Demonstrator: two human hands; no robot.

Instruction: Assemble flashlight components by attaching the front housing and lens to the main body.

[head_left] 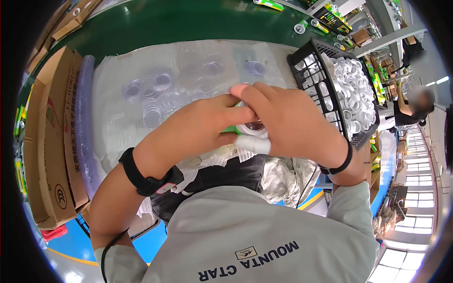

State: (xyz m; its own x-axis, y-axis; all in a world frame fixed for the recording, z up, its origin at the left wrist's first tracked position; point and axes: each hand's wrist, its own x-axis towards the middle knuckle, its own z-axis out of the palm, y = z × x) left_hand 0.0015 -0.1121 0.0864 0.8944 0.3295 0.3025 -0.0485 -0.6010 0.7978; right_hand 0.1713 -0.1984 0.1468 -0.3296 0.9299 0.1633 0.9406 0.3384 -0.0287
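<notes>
My left hand (pixel 212 113) and my right hand (pixel 290 118) meet over the near side of the table, both closed round a flashlight (pixel 255 127). Its round front shows a white rim, a shiny dark inside and a bit of green at the side; the rest is covered by my fingers. White wrapping (pixel 253 144) covers my right thumb, which presses along the rim. Beyond my left forearm, several clear round lenses (pixel 152 118) lie in overlapping rows on the plastic-covered table (pixel 113 78).
At the right edge of the table a black crate (pixel 336 101) is heaped with white rings (pixel 351 89). A cardboard box (pixel 59 137) and a roll of bluish plastic (pixel 87 118) border the left. Green and white flashlights (pixel 319 25) lie at the far right. Another person (pixel 408 111) is farther right.
</notes>
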